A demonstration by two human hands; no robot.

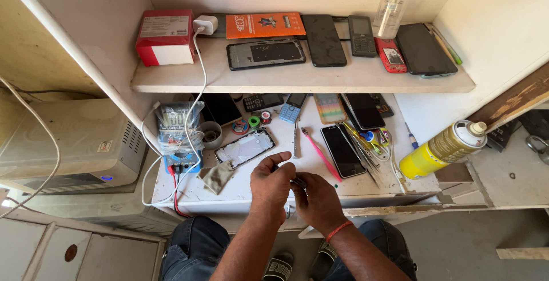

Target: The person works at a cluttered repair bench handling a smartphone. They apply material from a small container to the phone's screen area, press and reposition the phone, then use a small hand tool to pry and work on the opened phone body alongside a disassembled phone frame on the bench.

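both hands point(294, 186) pinching a small dark metal part point(298, 182), flat glossy phone point(342, 150) beside, pale scuffed worktop point(354, 186)

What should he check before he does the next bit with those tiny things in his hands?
1. Both hands on the small part: left hand and right hand meet over it: ok.
2. What the small dark part is: cannot tell.
3. Grip firm: cannot tell, fingers hide it.
4. Open phone frame lies flat near the left hand: ok.
5. Pink tool within reach on the white bench: ok.
6. Yellow spray can lies tilted at the bench edge: not ok.
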